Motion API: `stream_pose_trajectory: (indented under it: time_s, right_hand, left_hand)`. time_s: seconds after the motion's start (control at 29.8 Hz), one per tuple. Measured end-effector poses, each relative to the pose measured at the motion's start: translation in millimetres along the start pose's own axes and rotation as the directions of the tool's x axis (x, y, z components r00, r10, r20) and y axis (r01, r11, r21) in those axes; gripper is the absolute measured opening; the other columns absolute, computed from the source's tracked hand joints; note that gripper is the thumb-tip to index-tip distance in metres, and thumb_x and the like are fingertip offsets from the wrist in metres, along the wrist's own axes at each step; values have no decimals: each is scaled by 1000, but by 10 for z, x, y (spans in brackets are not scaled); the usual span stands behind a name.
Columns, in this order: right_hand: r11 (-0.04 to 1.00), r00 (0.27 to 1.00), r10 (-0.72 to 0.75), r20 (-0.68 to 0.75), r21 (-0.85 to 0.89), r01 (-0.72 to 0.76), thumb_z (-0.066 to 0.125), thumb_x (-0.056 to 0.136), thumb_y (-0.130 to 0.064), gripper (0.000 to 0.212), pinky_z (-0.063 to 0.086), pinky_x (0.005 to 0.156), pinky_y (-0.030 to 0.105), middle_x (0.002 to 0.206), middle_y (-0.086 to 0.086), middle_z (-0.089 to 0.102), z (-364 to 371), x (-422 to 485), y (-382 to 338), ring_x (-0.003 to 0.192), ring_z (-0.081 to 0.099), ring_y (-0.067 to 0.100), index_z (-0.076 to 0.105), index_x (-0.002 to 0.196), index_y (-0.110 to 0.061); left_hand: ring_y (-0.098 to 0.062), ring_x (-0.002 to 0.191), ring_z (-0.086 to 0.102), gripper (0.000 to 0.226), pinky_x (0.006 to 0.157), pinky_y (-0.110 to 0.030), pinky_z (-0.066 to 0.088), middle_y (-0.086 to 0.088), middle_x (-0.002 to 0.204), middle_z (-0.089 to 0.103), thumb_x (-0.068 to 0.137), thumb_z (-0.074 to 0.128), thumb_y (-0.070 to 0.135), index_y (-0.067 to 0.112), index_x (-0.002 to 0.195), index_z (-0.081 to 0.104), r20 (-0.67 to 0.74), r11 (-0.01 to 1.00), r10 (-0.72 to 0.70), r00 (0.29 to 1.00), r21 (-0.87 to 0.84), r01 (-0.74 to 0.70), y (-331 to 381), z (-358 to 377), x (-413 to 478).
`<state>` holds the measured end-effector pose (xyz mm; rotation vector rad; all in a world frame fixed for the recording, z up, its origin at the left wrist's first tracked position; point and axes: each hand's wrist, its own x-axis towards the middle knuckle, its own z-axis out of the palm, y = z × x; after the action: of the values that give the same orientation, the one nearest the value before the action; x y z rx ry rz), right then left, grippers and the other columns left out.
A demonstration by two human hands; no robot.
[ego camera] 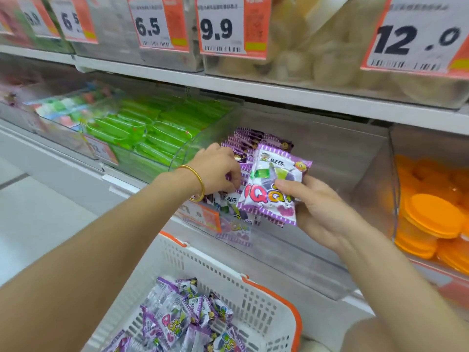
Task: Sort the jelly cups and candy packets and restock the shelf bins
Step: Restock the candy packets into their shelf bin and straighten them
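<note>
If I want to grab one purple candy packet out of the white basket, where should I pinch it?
Probably pinch the flat crimped edge of a top purple packet, coming down from above: they lie in a heap, the basket walls block the sides, and the puffy middle may slip.
</note>
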<state>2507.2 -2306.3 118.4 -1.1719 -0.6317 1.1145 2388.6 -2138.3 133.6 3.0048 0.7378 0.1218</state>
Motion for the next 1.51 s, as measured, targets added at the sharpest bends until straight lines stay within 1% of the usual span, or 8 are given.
stream_pose_trajectory:
  time_s: [0.34,0.57,0.74,0.91,1.01,1.11,1.34,1.51]
  right_hand:
    - [826,934,-357,-23,-475,304,74,78,-8,33,52,72,16,100,-1,66,170,53,183,80,60,-3,56,95,-30]
    - [779,892,-440,-107,-541,319,76,77,-17,31,52,85,48,107,6,62,212,103,216,96,59,20,57,97,-30]
    - [473,865,-501,-1,-838,273,79,72,-25,37,39,72,31,95,-5,48,243,105,235,99,47,22,45,89,-22]
    - [464,954,-285,98,-856,226,76,77,-29,40,38,68,23,104,1,50,279,58,235,94,47,15,43,96,-18]
    - [624,994,-35,105,-774,103,71,81,-37,47,50,87,35,116,1,55,235,50,187,104,56,16,46,114,-15]
    - [676,985,55,162,-732,83,64,88,-36,37,50,95,39,118,-7,57,230,33,161,109,56,12,47,118,-22]
    - [694,984,40,173,-714,97,62,91,-22,23,36,48,3,70,-19,46,190,8,138,50,49,-15,45,78,-31]
    - [692,999,26,44,-722,14,68,86,-22,21,51,69,29,89,0,61,214,27,177,81,59,15,48,83,-27]
  left_hand:
    - [-19,83,55,17,68,-24,41,-20,94,67,81,66,4,-7,93,67,-27,950,30,999,-310,-37,-107,-34,135]
    - [-14,81,57,14,62,-11,42,-9,94,70,84,63,0,1,96,70,-49,897,9,999,-440,-30,-147,-55,162]
    - [1,64,54,8,59,-20,38,2,75,63,85,63,-1,5,83,68,-39,883,-33,999,-468,11,-156,-36,125]
    - [-22,86,62,37,72,-30,51,-8,102,65,80,53,-18,8,99,70,10,900,-114,993,-422,107,-198,-17,76]
    - [-4,79,64,15,57,-13,49,-3,96,67,94,54,9,8,97,69,16,698,-172,985,-704,133,-141,-99,-33]
    - [-7,101,64,30,74,-14,51,4,109,68,100,42,32,16,105,67,13,578,-146,989,-810,96,-91,-203,-171]
    - [-6,133,33,47,107,-14,21,4,146,39,97,34,37,20,139,42,-6,878,136,991,-463,-124,112,84,-413]
    - [-9,143,19,59,114,-42,21,6,156,22,89,23,48,30,145,32,-20,970,146,989,-193,-147,95,142,-326]
